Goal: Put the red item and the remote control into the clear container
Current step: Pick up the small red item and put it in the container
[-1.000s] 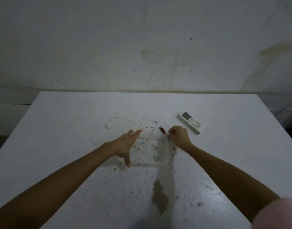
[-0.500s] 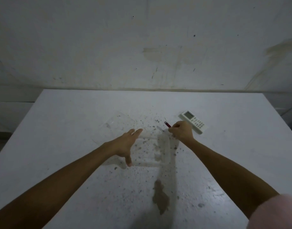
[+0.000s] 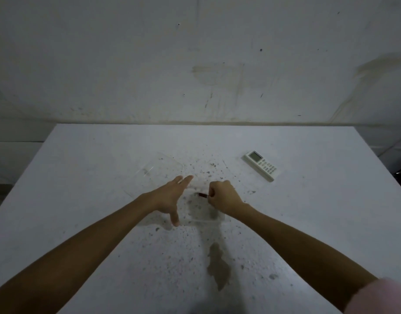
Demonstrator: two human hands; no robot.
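On the speckled white table [image 3: 81, 200], in the head view, the clear container [image 3: 201, 214] sat near the middle, its lid [image 3: 158, 171] lying flat just beyond and to the left of it. The left hand [image 3: 170, 198] rested against the container's left side, fingers spread and straight, thumb pointing down toward the near edge, closed on nothing. The right hand [image 3: 222, 196] was curled into a fist over the container, fingers pinched together on the red item [image 3: 202, 195]. That small item lay roughly level, its long axis running left to right, its free end pointing left toward the other hand, above the container's interior. The remote control [image 3: 260, 165] lay flat on the table, well to the right of the container, its long axis diagonal, display end pointing away and leftward. A brownish stain [image 3: 217, 266] marked the nearer tabletop.
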